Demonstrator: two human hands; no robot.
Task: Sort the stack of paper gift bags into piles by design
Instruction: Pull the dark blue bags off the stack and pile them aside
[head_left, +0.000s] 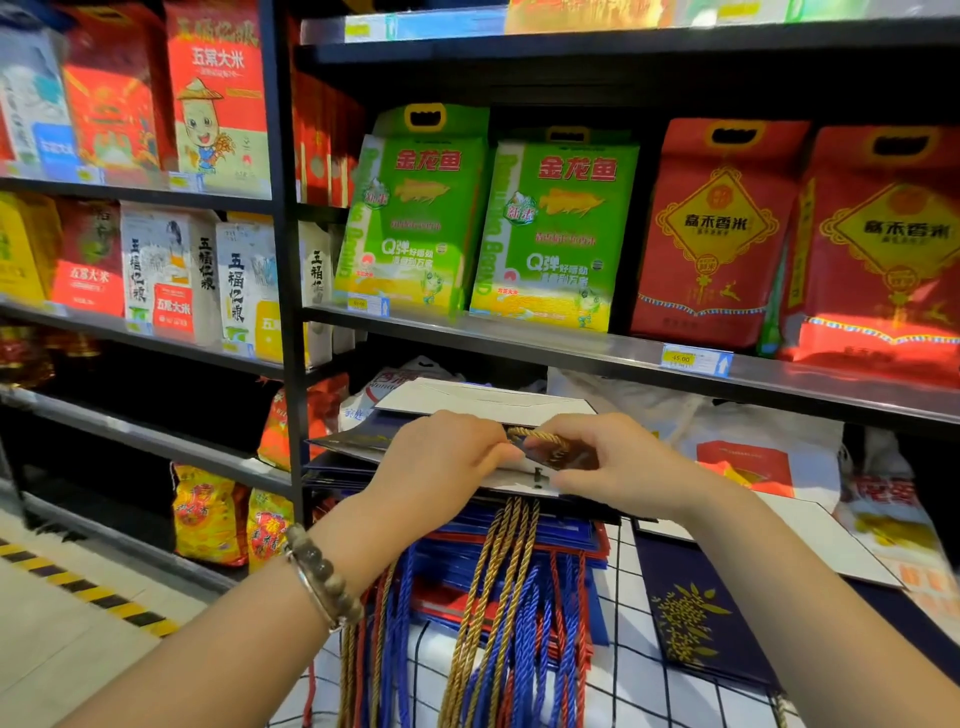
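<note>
From my remote seat, the bead bracelet on the left wrist sits at lower left of the frame. Just right of it and higher up, my left hand lies knuckles-up on the top bag, fingers curled down over its near edge and thumb tip reaching towards the gold rope handle. That bag lies flat on the stack of gift bags at centre frame, directly under both hands. Below it, gold, blue and red rope handles hang over the front of a checked cloth. To the right, my right hand pinches the same bag: the fingers bend over beside the gold handle and the thumb lies on the bag's white strip. At lower right a navy bag with a gold plant print lies apart on the cloth.
</note>
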